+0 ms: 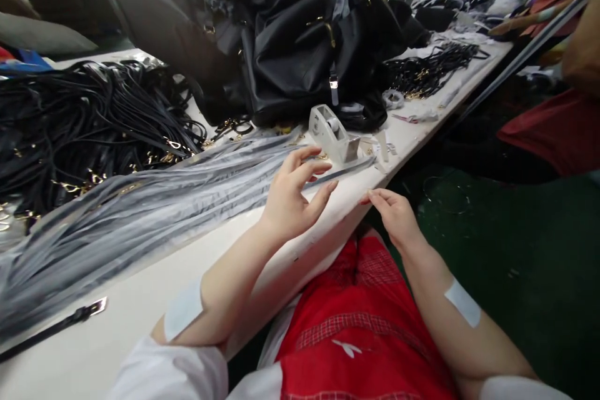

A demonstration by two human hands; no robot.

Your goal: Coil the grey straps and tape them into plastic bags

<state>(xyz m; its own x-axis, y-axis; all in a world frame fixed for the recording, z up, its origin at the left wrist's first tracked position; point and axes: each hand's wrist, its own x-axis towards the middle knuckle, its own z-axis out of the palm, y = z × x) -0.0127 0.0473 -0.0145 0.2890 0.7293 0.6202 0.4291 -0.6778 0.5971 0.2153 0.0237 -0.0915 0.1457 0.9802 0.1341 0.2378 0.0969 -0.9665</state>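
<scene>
Left hand (pixel 293 200) spread, right hand (pixel 397 219) pinched by white desk (pixel 164 281) edge

Left fingers (pixel 305 170) parted, loosely curled, nothing gripped, just beside white plastic tape dispenser (pixel 323 128), which sits on desk. Right thumb and forefinger tips together; can't tell if anything's between. Long, flat grey strips (pixel 187 187) lie along desk, left of dispenser. Shiny black bags (pixel 300 56) piled behind it.

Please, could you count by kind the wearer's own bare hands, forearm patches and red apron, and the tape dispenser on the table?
Hands: 2 (left hand, right hand)
Forearm patches: 2
Red apron: 1
Tape dispenser: 1
Total: 6
</scene>
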